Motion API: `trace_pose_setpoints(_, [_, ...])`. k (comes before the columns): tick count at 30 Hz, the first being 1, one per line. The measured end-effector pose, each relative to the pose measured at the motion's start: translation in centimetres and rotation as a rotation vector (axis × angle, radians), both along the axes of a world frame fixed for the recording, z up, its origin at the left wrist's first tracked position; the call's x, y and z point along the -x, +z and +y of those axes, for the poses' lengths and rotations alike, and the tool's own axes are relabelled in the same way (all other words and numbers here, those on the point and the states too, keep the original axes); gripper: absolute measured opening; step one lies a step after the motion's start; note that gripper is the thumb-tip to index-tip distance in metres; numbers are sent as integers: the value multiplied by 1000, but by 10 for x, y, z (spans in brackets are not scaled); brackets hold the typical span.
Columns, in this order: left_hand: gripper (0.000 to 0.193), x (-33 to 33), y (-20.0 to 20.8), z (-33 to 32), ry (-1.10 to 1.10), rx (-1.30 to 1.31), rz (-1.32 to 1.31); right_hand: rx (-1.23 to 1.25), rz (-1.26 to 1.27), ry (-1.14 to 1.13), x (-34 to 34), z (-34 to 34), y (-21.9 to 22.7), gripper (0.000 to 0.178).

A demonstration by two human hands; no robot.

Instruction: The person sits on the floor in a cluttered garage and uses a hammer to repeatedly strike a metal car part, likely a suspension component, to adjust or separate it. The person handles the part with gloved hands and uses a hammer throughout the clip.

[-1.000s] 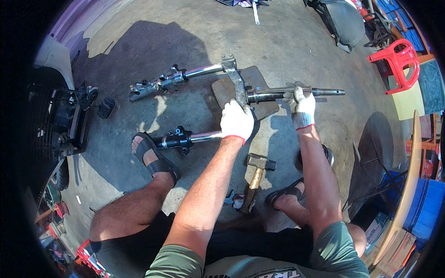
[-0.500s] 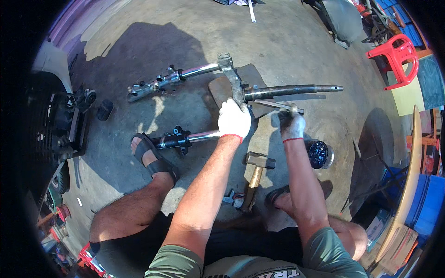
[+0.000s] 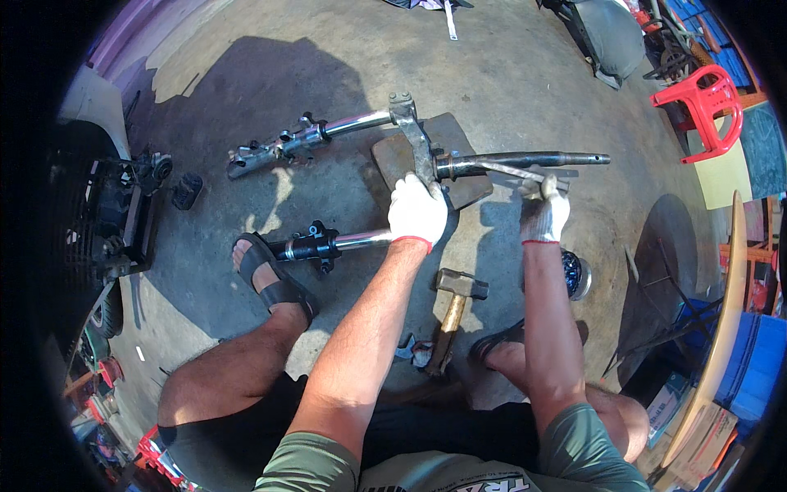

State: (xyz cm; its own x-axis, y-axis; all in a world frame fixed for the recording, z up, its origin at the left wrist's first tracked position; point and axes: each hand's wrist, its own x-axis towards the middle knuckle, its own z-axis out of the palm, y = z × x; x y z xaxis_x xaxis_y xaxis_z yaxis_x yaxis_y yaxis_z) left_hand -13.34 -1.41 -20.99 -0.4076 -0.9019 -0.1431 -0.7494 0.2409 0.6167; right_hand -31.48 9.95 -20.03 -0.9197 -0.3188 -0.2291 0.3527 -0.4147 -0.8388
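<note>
Fork yoke with dark stem: lay over a flat plate. Metal bar: had risen from beside the stem to overlap it near the collar, suggesting work there continued. Right hand: closed around the bar's outer end (motion-blurred). Left hand: gripped the yoke's near end.

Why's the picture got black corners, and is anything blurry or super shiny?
In the head view, the fisheye lens leaves black corners and bends straight edges near the rim; in the head view, the right hand and the metal bar it holds look smeared; in the head view, light glints off the upper chrome tube, and dark shadows lie across the concrete floor.
</note>
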Motion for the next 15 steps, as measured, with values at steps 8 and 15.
trace_pose_setpoints(8, [41, 1, -1, -2, 13, -23, 8, -335, 191, 192, 7, -45, 21, 22])
trace_pose_setpoints(15, [44, 2, 0, 1, 2, -17, 25, -301, 134, 310, 21, -30, 6, 25])
